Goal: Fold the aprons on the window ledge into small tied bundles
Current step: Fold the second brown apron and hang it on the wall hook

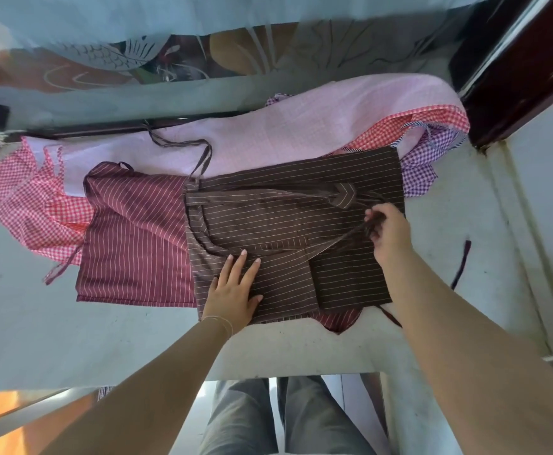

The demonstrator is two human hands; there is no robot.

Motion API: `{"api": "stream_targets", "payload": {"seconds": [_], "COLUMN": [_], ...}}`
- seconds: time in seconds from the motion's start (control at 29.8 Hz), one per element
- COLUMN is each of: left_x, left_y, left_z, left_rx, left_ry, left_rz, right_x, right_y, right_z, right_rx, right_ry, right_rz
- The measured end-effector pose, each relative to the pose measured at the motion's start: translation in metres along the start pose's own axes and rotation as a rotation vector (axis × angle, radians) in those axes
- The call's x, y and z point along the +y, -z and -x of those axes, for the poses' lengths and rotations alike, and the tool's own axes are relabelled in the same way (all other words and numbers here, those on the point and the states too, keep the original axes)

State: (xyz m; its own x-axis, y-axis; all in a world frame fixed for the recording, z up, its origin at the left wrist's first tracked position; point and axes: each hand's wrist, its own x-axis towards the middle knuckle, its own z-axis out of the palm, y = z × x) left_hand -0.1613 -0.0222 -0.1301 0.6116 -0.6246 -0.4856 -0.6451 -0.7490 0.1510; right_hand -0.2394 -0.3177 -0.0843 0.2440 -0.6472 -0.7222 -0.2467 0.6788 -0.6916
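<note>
i see the dark brown apron with thin white stripes (288,224) lying partly folded on the pale grey stone window ledge (71,323), in the middle of the view and a little to the right. my left hand (232,290) lies flat on its near left part, fingers straight and spread, pressing the cloth down. my right hand (388,231) is at the apron's right edge, fingers curled round a thin dark brown tie strap (350,236) that runs taut from the fold toward that hand. another strap of the same apron (199,156) loops away over the cloth behind it.

under the brown apron, sticking out on the left, lies a maroon apron with white stripes (130,244), spread flat, with a corner showing at the near edge too. behind both, along the glass, a pale pink checked cloth (301,126) is heaped across the ledge. a red and white gingham apron (29,198) lies crumpled at the far left, and a purple and white gingham piece (432,156) is bunched at the far right by the dark wooden window frame (515,77). grey trouser legs (281,418) show below the ledge's edge.
</note>
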Motion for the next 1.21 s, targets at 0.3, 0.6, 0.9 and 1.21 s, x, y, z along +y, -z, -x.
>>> {"api": "stream_targets", "payload": {"seconds": [0.3,0.6,0.9,1.21], "left_x": [0.009,-0.026,-0.078,-0.096], "left_y": [0.034,0.111,0.15,0.131], "left_z": [-0.015,-0.114,-0.129,-0.126], "left_rx": [0.084,0.099,0.091,0.221], "left_ry": [0.052,0.037,0.189,0.166], "left_rz": [-0.006,-0.26,-0.609,-0.365], "right_x": [-0.013,-0.017,-0.013,-0.007], "right_y": [0.022,0.014,0.007,-0.022], "right_z": [-0.007,-0.018,-0.019,-0.027], "right_rx": [-0.206,-0.168,-0.012,0.13], "right_ry": [0.014,0.241,0.748,1.033], "right_rz": [0.413,0.756,0.727,0.997]}}
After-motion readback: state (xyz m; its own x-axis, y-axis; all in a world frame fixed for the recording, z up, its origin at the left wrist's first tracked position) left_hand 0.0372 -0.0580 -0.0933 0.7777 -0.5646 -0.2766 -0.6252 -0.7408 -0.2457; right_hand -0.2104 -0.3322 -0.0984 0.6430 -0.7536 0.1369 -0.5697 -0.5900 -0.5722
